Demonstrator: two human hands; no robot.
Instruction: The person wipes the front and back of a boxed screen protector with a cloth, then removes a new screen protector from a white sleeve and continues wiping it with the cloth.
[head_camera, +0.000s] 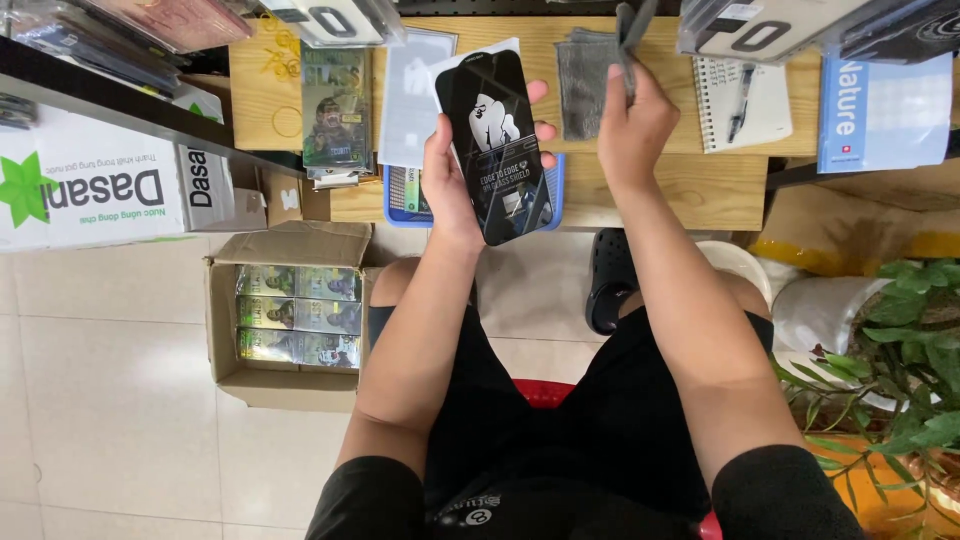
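My left hand (452, 170) grips a black glass screen protector (497, 140) with white print, holding it upright above the edge of the wooden table (700, 185). To its right, my right hand (632, 125) is raised with its fingers pinching a thin dark grey strip or cloth (630, 35) that sticks up from them. A folded grey cloth (583, 85) lies on the table just behind and between the two hands. A blue tray (556, 190) shows partly behind the protector.
A stack of green printed boxes (335, 115) stands on the table's left. An open cardboard box (290, 320) of similar packs sits on the tiled floor. A notebook with pen (740, 100), a blue packet (885, 110) and a potted plant (900, 350) are on the right.
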